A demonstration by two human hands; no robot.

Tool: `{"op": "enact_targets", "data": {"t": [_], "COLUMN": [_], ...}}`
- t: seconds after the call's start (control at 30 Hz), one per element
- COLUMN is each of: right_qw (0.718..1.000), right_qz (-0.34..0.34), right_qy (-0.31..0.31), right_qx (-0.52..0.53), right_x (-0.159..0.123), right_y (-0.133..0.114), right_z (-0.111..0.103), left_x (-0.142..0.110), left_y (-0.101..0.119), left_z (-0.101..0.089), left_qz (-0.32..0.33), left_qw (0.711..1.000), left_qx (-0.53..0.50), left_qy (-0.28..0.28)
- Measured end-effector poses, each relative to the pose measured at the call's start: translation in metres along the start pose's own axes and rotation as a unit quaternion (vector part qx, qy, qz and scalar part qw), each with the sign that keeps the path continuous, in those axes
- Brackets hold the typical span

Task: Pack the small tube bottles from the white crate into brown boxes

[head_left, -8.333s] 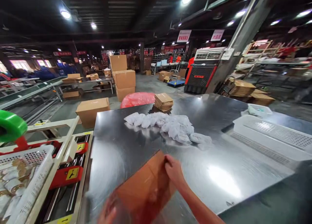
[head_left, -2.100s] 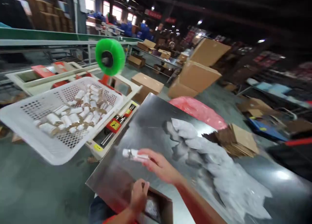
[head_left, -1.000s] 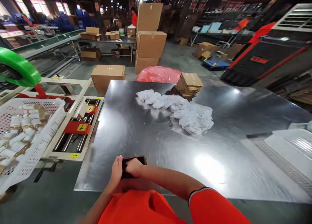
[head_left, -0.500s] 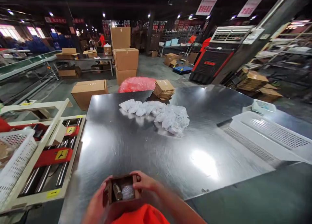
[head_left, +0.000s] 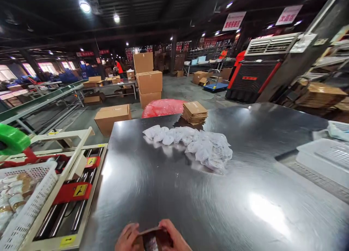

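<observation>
Left hand (head_left: 127,238) and right hand (head_left: 174,237) grasp the small brown cardboard box (head_left: 152,238) at the near edge of the steel table (head_left: 191,200); half-closed, it could spill its contents.

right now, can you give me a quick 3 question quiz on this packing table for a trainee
1. True or false: both the left hand and the right hand hold the small cardboard box at the near edge of the steel table.
2. What lies in a heap on the table's far half? A) clear plastic bags B) tape rolls C) scissors
3. Fill in: the stack of flat cartons sits at the table's ____ edge.

Key:
1. True.
2. A, the clear plastic bags.
3. Far, beside the red bag.
</observation>
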State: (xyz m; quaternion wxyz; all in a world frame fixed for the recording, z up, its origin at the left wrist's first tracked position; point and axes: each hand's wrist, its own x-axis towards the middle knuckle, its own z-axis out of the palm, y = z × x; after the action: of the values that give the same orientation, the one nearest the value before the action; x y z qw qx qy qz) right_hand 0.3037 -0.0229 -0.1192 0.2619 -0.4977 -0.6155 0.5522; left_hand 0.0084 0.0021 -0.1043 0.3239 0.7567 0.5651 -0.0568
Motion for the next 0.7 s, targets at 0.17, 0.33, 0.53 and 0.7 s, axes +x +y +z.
{"op": "enact_targets", "data": {"t": [0.17,0.33,0.53,0.7], "right_qw": [0.998,0.999,0.987,0.967], "right_qz": [-0.038,-0.021,0.089,0.108], "right_qy": [-0.024,-0.020,0.071,0.127], "right_qx": [-0.043,-0.030,0.111,0.192], "right_x": [0.008,0.002,0.000,-0.004], "right_y": [0.008,0.003,-0.015,-0.017], "right_z": [-0.002,-0.009,0.008,0.029], "left_x": [-0.025,-0.044,-0.053,-0.054], "left_y": [0.046,0.071,0.037,0.046], "left_z": [-0.007,-0.002,0.024,0.065], "left_qz": [-0.065,-0.088,-0.078,-0.185], "left_qw": [0.991,0.988,0.966,0.813], "left_qx": [0.057,0.023,-0.224,-0.507], "left_qy": [-0.104,-0.126,0.106,0.216]}}
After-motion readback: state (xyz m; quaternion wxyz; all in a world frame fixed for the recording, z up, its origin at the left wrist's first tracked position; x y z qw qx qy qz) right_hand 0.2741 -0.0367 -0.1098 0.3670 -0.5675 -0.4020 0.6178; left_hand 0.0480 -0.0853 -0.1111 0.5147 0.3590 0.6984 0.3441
